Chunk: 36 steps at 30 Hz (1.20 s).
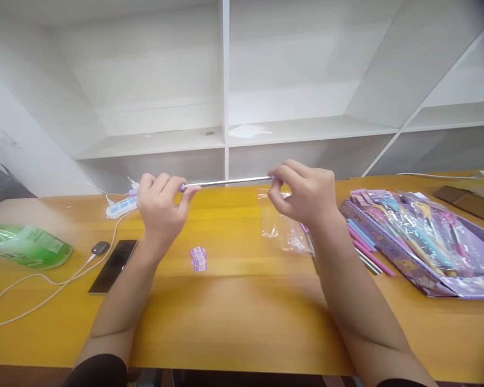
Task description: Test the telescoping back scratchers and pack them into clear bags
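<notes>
A thin silvery metal rod (234,181) with a purple handle is stretched level between both hands, above the table. My left hand (161,204) is closed around the purple handle, whose end sticks out on the left. My right hand (304,188) pinches the other end of the rod between thumb and finger, where a bit of purple shows. Beneath and beside my right hand lie clear plastic sleeves (271,217). Small purple printed cards (199,258) rest on the table between my forearms.
On the right, a purple printed box (431,282) holds several bagged colourful sticks; loose pink, blue and silvery tubes (365,244) lie beside it. Left are a phone (113,267), a green bottle (28,244), a white cable and a power strip (121,207). White shelves stand behind the table.
</notes>
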{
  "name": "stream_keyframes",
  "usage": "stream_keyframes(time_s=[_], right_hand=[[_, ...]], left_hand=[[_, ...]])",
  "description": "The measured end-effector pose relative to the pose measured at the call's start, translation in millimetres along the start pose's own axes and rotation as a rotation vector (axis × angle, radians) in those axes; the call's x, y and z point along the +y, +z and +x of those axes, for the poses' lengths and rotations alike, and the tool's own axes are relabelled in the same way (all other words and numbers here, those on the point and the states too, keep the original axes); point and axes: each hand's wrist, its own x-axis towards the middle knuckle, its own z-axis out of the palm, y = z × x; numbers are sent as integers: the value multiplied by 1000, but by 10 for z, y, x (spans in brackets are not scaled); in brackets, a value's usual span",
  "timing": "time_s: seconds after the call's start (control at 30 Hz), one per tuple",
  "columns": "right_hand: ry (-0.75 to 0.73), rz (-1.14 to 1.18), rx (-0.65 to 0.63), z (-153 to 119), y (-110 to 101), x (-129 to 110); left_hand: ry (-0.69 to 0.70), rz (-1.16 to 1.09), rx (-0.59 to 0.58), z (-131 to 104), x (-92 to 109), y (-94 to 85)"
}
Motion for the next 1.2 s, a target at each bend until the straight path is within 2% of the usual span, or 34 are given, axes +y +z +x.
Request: stream_keyframes(time_s=[0.1,0.4,0.73,0.93,1.07,1.13,1.2], right_hand=[[-10,-57,-18,5,46,-101],[16,-79,0,8,-46,-81],[43,-102,-14,-37,42,-59],[31,-132,21,-12,-94,-52],[-53,-101,-9,-6,-100,-328],[-135,-60,-64,-14,-50,-552],[-153,-91,-52,-20,3,-742]], left_hand=[[-8,-7,-12,-33,66,49],[-4,-10,6,-44,141,30],[-8,37,29,-70,227,1],[6,15,30,-56,255,-55],[62,-10,51,-105,411,-39],[73,-18,11,-148,509,-7],[75,-39,-31,-182,572,32]])
